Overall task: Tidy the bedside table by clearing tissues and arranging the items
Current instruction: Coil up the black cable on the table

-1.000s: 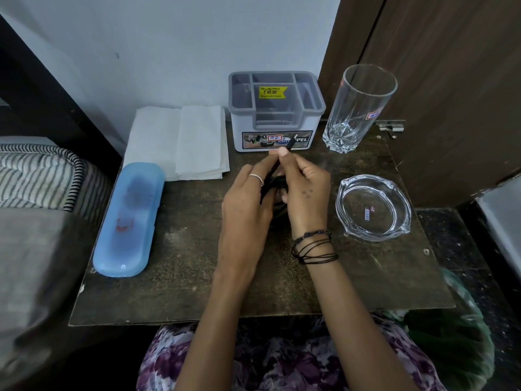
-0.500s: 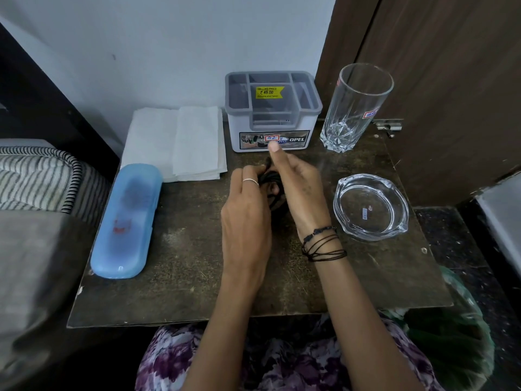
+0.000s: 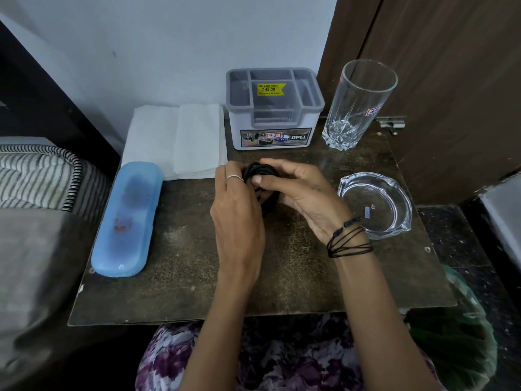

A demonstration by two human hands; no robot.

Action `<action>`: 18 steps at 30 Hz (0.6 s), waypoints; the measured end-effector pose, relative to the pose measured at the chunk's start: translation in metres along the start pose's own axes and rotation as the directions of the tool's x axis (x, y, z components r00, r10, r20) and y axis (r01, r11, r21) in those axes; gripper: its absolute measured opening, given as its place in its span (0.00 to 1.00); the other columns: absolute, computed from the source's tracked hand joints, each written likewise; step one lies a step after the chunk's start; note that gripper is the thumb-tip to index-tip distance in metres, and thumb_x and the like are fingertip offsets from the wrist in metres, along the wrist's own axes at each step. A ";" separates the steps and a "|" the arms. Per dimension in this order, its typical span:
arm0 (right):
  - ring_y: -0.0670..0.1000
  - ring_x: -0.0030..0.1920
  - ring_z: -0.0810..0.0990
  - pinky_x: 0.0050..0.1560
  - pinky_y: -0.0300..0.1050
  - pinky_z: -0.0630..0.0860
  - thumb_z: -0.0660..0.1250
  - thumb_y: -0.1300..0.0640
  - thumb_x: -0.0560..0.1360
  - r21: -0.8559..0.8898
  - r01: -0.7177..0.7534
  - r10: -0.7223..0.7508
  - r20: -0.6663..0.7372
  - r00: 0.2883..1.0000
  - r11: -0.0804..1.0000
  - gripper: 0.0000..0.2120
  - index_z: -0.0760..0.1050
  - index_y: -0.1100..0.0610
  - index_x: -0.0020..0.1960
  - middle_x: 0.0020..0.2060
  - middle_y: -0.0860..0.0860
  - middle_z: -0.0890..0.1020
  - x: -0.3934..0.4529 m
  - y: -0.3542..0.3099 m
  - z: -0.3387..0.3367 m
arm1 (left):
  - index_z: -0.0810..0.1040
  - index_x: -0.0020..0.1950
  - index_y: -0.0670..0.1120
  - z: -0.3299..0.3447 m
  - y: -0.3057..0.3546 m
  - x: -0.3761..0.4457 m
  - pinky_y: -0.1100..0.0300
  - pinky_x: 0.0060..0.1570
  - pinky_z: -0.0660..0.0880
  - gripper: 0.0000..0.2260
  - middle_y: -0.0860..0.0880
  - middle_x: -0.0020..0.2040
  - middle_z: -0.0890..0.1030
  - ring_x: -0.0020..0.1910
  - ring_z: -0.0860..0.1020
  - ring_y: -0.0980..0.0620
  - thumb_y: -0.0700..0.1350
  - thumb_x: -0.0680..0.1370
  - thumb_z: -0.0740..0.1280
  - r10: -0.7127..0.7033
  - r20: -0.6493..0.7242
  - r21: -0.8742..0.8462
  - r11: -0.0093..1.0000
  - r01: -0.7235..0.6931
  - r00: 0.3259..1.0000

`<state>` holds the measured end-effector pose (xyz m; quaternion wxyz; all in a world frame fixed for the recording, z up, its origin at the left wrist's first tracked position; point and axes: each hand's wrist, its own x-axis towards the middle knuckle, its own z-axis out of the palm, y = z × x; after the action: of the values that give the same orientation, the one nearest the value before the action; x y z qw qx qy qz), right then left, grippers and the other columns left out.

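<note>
Both the left hand (image 3: 239, 210) and right hand (image 3: 298, 190) grip the coiled black cable (image 3: 260, 172), just before the organizer box (image 3: 275, 108) at the worktop's (image 3: 197, 277) far edge.

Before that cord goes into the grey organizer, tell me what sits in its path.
Nothing visible. Both the left hand and right hand hold the coiled cord just in front of the organizer, with only bare table between.

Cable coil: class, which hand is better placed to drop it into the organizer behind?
Probably the right hand: it grips the cable coil from the organizer's side, while the left hand grips it nearer the tissues.
</note>
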<state>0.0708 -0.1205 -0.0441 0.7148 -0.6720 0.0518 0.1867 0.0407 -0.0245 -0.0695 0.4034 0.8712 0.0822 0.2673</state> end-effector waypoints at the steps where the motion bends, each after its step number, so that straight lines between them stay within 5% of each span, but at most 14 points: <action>1: 0.48 0.48 0.81 0.59 0.47 0.76 0.71 0.63 0.70 0.019 0.011 -0.011 -0.013 1.000 1.000 0.24 0.71 0.62 0.65 0.54 0.55 0.82 0.001 0.001 0.001 | 0.72 0.47 0.36 0.000 -0.001 0.000 0.66 0.36 0.59 0.04 0.39 0.44 0.75 0.35 0.63 0.57 0.35 0.77 0.59 -0.004 -0.005 0.000 1.000 0.004 1.000; 4: 0.40 0.42 0.81 0.50 0.36 0.78 0.71 0.64 0.70 0.005 0.059 -0.059 -0.061 0.996 0.998 0.25 0.70 0.61 0.66 0.49 0.49 0.81 0.005 0.005 0.006 | 0.72 0.47 0.36 0.001 -0.002 0.001 0.65 0.36 0.59 0.04 0.40 0.44 0.75 0.35 0.61 0.59 0.35 0.77 0.58 0.007 -0.021 0.003 1.000 -0.007 1.000; 6: 0.39 0.49 0.80 0.49 0.31 0.74 0.70 0.64 0.70 -0.056 0.078 -0.083 -0.098 0.992 0.995 0.26 0.70 0.60 0.67 0.54 0.51 0.80 0.007 0.007 0.010 | 0.72 0.48 0.36 0.001 -0.002 0.000 0.66 0.36 0.59 0.04 0.40 0.44 0.75 0.36 0.60 0.61 0.34 0.77 0.58 0.009 -0.032 0.004 1.000 -0.009 0.999; 10: 0.50 0.60 0.76 0.61 0.42 0.72 0.70 0.61 0.70 -0.285 0.109 -0.176 -0.223 0.959 0.952 0.25 0.70 0.59 0.66 0.60 0.55 0.77 0.009 0.008 0.020 | 0.72 0.48 0.36 0.001 0.002 -0.001 0.67 0.38 0.59 0.04 0.44 0.44 0.72 0.37 0.60 0.62 0.35 0.77 0.59 0.019 -0.049 -0.021 1.000 -0.020 0.999; 15: 0.53 0.56 0.77 0.59 0.46 0.73 0.68 0.58 0.71 -0.452 0.113 -0.300 -0.367 0.880 0.885 0.19 0.76 0.57 0.62 0.55 0.55 0.79 0.004 0.009 0.033 | 0.71 0.48 0.39 0.001 0.007 0.000 0.67 0.37 0.59 0.03 0.49 0.44 0.69 0.37 0.61 0.62 0.36 0.77 0.58 -0.005 -0.048 -0.082 0.997 0.001 0.999; 18: 0.52 0.52 0.79 0.54 0.37 0.72 0.67 0.60 0.71 -0.439 0.139 -0.338 -0.418 0.843 0.888 0.15 0.80 0.57 0.58 0.51 0.55 0.81 0.003 0.011 0.038 | 0.68 0.48 0.43 0.001 0.008 -0.001 0.66 0.36 0.60 0.02 0.50 0.45 0.70 0.36 0.64 0.60 0.38 0.77 0.58 -0.040 -0.030 -0.130 0.991 0.036 0.999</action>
<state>0.0629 -0.0822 -0.0519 0.5476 -0.8270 0.1045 -0.0730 0.0402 -0.0304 -0.0644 0.4626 0.8371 0.0878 0.2785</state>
